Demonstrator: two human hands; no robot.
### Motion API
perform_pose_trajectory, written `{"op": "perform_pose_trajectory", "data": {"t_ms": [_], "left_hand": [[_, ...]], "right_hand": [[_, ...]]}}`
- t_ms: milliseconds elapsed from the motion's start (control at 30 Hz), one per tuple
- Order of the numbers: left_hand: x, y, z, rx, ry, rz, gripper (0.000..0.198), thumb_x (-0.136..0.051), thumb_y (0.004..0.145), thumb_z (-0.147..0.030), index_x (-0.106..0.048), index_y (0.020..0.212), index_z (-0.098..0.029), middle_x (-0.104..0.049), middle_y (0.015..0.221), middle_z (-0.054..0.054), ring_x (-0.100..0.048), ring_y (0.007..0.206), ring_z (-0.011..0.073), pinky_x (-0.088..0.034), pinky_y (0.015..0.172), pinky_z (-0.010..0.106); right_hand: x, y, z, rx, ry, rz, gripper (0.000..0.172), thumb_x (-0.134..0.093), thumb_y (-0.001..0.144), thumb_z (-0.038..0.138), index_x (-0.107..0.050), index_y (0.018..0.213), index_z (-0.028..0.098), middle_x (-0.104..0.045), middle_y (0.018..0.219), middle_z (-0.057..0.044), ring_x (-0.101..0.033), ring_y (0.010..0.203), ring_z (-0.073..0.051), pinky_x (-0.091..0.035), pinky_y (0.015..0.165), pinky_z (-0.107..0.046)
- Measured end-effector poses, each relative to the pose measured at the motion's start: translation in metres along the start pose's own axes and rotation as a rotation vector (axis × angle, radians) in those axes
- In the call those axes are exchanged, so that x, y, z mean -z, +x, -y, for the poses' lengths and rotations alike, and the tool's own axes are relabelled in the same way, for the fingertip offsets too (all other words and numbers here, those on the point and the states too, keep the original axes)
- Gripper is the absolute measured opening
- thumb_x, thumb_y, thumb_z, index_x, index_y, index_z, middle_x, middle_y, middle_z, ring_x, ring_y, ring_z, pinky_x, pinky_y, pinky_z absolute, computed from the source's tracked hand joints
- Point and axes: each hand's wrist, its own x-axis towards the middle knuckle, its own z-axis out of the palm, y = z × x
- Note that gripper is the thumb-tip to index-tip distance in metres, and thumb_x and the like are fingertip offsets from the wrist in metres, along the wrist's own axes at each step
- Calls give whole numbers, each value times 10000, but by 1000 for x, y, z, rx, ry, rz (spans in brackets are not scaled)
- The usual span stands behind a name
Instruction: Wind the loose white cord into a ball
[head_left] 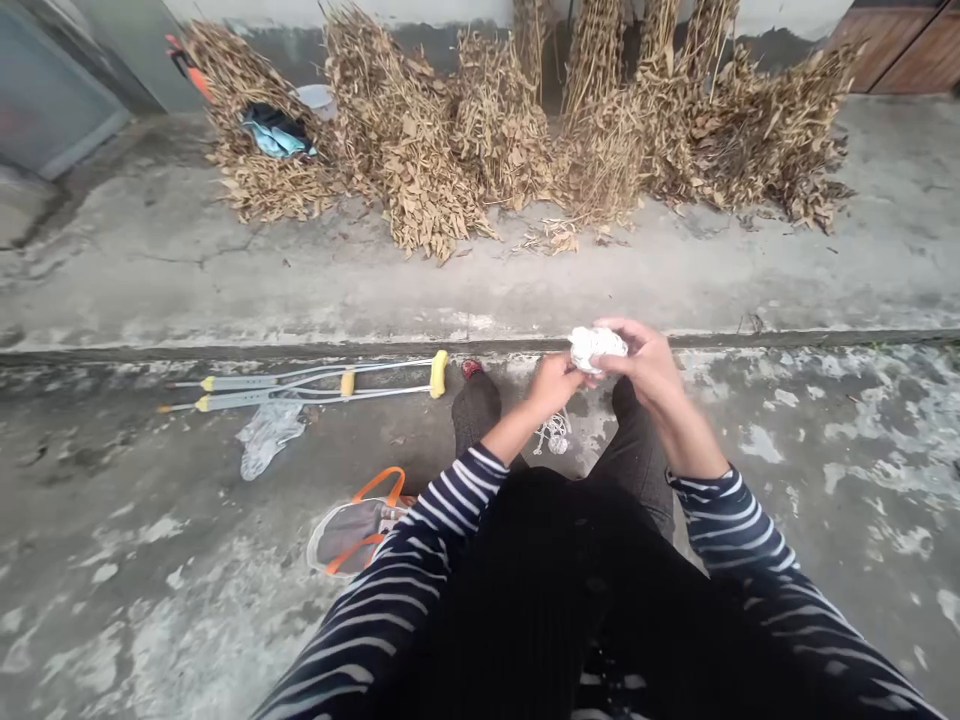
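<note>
I sit on a concrete yard with my legs stretched out. My right hand point(649, 365) is closed around a white crumpled ball point(595, 346) that looks like wound string or cloth, held above my knees. My left hand point(553, 385) is closed in a pinch just below and left of the ball, touching it. A tangle of white string point(553, 433) hangs or lies between my legs beneath the hands. Both sleeves are striped black and white.
A pair of metal crutches point(315, 385) with yellow pads lies on the ground to my left, a clear plastic bag point(268, 436) beside them. An orange-handled bag point(358, 530) sits by my left hip. Bundles of dry stalks point(517, 130) lean on the far wall beyond a raised step.
</note>
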Motion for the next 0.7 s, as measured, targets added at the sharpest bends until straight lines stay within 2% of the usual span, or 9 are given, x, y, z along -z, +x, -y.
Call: {"op": "perform_pose_trajectory", "data": {"t_ms": [33, 167, 300, 467, 600, 700], "left_hand": [[0, -11, 4, 20, -12, -7, 123, -684, 866, -235, -723, 900, -123, -755, 786, 54, -680, 598, 133, -568, 607, 255], [0, -51, 17, 195, -45, 34, 263, -633, 907, -338, -639, 737, -137, -660, 614, 4, -584, 456, 86, -453, 448, 190], [-7, -73, 28, 359, -70, 53, 296, -662, 894, -407, -640, 783, -133, -653, 600, -9, -573, 438, 83, -419, 420, 181], [-9, -79, 36, 367, -91, 32, 275, -744, 837, -375, -680, 911, -118, -686, 644, 8, -627, 508, 108, -448, 453, 196], [-2, -79, 33, 320, -130, -38, 421, -800, 792, -313, -673, 1143, -116, -723, 729, 20, -672, 607, 127, -487, 508, 208], [1, -81, 29, 308, -116, -39, 371, -793, 798, -305, -687, 1098, -115, -724, 734, 25, -666, 615, 125, -488, 517, 208]], "right_hand": [[0, -5, -8, -40, 1, 19, 527, -892, 508, 230, -750, 1014, 184, -716, 976, -43, -634, 809, -156, -558, 630, -267], [4, -31, -38, -191, 61, 25, 549, -903, 520, 252, -751, 1045, 195, -714, 936, -40, -627, 745, -161, -554, 569, -278], [6, -44, -57, -239, 107, -16, 573, -922, 468, 246, -749, 1011, 180, -701, 894, -34, -607, 726, -146, -547, 539, -252], [15, -36, -45, -164, 116, -78, 584, -933, 423, 260, -733, 968, 194, -696, 969, -36, -606, 759, -150, -553, 512, -245], [17, -32, -32, -104, 114, -52, 576, -942, 437, 250, -736, 973, 211, -702, 963, -33, -615, 772, -159, -563, 526, -254], [12, -35, -34, -104, 115, -6, 581, -956, 456, 247, -744, 996, 219, -706, 941, -28, -619, 758, -159, -575, 540, -267]]}}
